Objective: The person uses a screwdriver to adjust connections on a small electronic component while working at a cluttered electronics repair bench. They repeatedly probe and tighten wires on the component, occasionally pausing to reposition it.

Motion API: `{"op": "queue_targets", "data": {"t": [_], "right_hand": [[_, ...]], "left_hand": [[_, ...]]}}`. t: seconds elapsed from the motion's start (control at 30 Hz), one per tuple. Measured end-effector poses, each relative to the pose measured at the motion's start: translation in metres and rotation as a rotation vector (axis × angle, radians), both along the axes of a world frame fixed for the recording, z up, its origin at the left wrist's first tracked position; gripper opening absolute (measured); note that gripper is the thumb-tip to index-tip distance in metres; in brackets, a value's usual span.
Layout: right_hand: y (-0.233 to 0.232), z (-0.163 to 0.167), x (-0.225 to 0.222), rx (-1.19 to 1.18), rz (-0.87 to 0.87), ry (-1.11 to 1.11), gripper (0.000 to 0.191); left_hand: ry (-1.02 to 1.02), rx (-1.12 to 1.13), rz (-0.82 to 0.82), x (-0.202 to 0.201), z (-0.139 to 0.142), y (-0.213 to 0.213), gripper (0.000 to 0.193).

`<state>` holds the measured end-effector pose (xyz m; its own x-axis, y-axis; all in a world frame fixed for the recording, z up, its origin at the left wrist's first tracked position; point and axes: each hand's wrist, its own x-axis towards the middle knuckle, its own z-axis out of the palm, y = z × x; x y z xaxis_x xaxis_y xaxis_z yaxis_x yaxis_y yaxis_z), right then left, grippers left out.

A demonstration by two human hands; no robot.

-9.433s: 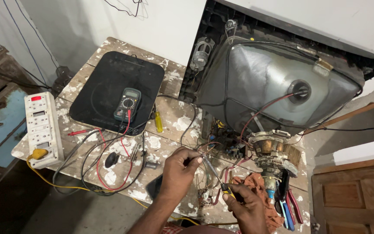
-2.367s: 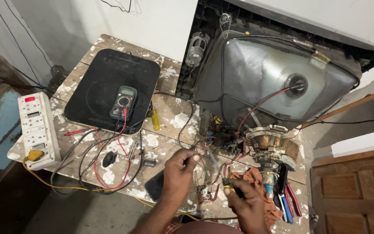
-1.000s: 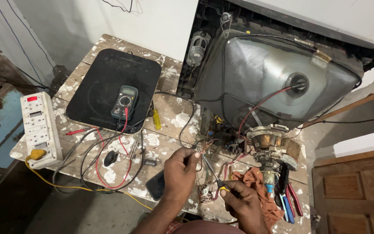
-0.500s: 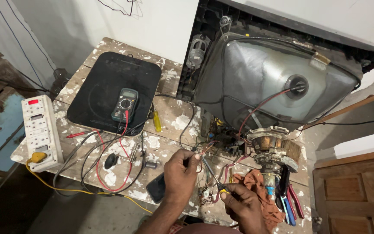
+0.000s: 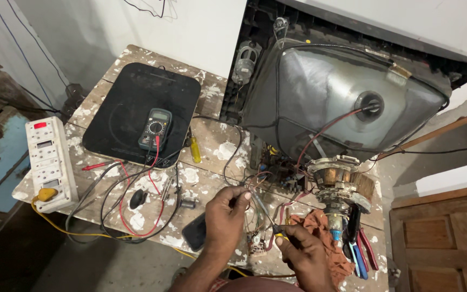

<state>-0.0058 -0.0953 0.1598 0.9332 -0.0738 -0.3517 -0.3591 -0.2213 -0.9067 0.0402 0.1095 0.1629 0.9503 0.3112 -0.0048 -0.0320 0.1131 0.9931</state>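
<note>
Screwdriver (image 5: 266,213), slim shaft and yellow-black handle, lies diagonally over the bench (image 5: 212,146), tip up-left toward the wire bundle (image 5: 252,181), handle down-right. Left hand (image 5: 225,216) is pinched closed on those wires; right hand (image 5: 304,254) is clamped on the handle. Picture tube (image 5: 320,97) sits exposed; work appears midway.

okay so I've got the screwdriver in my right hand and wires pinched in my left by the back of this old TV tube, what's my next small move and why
Probably ease the screwdriver tip a little further toward the wire bundle that the left hand pinches. The right hand grips the handle low while the shaft slants up toward those wires, beside the circuit board under the picture tube. The exact contact point is too small to tell.
</note>
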Motion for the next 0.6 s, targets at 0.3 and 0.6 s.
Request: {"op": "queue_targets", "data": {"t": [0.3,0.6], "right_hand": [[-0.0005,0.0027,-0.002,-0.003,0.014,0.058,0.02],[-0.0006,0.0062,-0.0033,0.035,0.023,0.043,0.02]], "left_hand": [[-0.032,0.019,-0.001,-0.0032,0.0027,0.0031,0.012],[-0.092,0.075,-0.004,-0.0077,0.005,0.0018,0.01]]}}
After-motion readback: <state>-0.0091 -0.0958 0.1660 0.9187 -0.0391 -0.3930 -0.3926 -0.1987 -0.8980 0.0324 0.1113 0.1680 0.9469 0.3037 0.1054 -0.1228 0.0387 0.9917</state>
